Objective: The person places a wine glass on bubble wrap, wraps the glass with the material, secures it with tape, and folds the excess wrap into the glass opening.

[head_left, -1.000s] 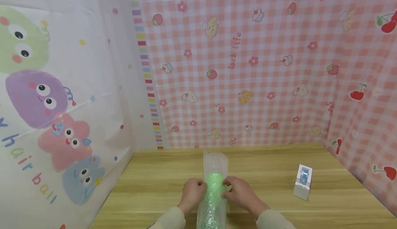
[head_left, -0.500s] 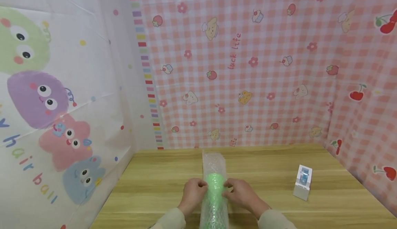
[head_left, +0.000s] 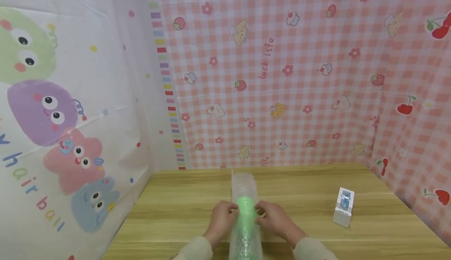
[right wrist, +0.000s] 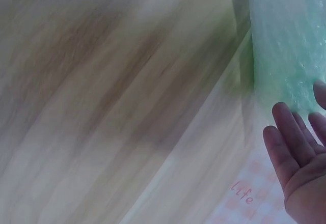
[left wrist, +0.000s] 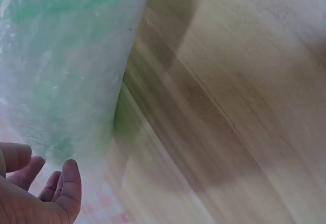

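A long sleeve of clear bubble wrap [head_left: 244,183] lies lengthwise on the table, with a bright green, rounded long item [head_left: 247,217] showing through it. The left hand [head_left: 222,217] holds its left side with curled fingertips, and the right hand [head_left: 275,217] holds the opposite side in the same way. Up close in the left wrist view, the thumb and fingers [left wrist: 71,183] are at the far part of the green-tinted wrap [left wrist: 71,81]. In the right wrist view, the outer fingers [right wrist: 293,137] spread beside the wrap [right wrist: 290,46]. The green item's exact kind is blurred by the plastic.
A small white box-like holder with a blue top piece [head_left: 343,207] stands on the right of the wood-grain table [head_left: 299,189]. A pink checked cloth [head_left: 275,91] hangs behind, and a white cartoon-printed sheet [head_left: 127,107] borders the left.
The wrapped green item has shifted slightly to the right, and the sleeve's far end has changed shape. The left hand has followed it a little rightward; the right hand has barely moved.
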Demonstrator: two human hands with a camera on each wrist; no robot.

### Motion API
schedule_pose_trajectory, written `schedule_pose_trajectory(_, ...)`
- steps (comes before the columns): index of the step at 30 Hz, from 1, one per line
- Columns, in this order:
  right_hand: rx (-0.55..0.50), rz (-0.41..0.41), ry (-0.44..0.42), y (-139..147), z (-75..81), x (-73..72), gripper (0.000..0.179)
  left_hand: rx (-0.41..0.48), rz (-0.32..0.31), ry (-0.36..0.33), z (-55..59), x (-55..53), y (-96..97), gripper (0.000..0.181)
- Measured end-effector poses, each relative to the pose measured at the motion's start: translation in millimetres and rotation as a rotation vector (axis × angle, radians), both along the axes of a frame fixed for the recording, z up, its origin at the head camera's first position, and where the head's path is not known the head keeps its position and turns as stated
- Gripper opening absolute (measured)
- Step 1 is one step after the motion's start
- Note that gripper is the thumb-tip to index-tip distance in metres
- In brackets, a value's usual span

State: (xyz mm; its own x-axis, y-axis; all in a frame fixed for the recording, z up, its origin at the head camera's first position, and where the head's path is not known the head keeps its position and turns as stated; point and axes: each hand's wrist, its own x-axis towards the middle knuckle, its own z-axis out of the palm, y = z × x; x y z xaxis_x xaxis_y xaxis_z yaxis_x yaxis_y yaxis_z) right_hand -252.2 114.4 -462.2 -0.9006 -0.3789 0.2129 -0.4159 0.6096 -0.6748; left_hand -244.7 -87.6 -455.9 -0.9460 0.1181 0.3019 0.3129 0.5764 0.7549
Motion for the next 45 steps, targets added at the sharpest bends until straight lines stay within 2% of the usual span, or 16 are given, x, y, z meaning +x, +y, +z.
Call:
schedule_pose_trajectory(4,0.011,0.014,0.012,5.5,0.2,-1.1,0.025,-0.016,-0.026,0.01,0.5,1.0,3.8,0.015)
schedule_pose_trajectory(9,0.023,-0.003,-0.037,8.9,2.6,-1.2,0.024,0.029,-0.054,-0.016,-0.8,0.7,5.5,0.015)
schedule_pose_trajectory(11,0.009,0.003,-0.062,10.4,1.3,-0.9,0.027,0.025,-0.066,-0.005,-0.6,0.7,6.8,0.016)
schedule_pose_trajectory(14,-0.012,0.017,-0.084,12.6,-1.3,0.2,0.029,-0.01,-0.075,0.023,0.7,0.5,9.1,0.022)
schedule_pose_trajectory(18,-0.027,0.025,-0.07,12.9,-2.8,1.2,0.027,-0.084,-0.094,0.037,2.2,-1.5,9.4,0.035)
schedule_pose_trajectory(21,-0.031,0.0,-0.065,10.9,-2.5,1.2,0.03,-0.106,-0.122,-0.002,4.6,-3.2,8.3,0.043)
schedule_pose_trajectory(26,-0.027,-0.019,-0.062,5.4,-2.0,1.3,0.036,-0.072,-0.146,-0.113,6.6,-4.0,6.8,0.05)
schedule_pose_trajectory(30,-0.014,-0.006,-0.045,3.9,-1.4,1.7,0.033,-0.06,-0.149,-0.137,4.2,-2.3,6.1,0.049)
schedule_pose_trajectory(33,-0.02,0.004,-0.044,6.1,0.2,2.3,0.031,-0.075,-0.155,-0.117,1.7,-0.6,8.2,0.047)
schedule_pose_trajectory(38,-0.02,-0.011,-0.054,9.2,4.1,3.8,0.02,-0.142,-0.152,-0.032,1.2,1.6,14.5,0.047)
schedule_pose_trajectory(42,-0.012,-0.046,-0.086,10.8,4.6,3.9,0.029,-0.178,-0.136,0.003,1.8,1.9,20.0,0.047)
schedule_pose_trajectory(45,-0.018,-0.06,-0.109,12.2,3.9,3.4,0.033,-0.179,-0.135,0.0,2.8,1.8,23.1,0.048)
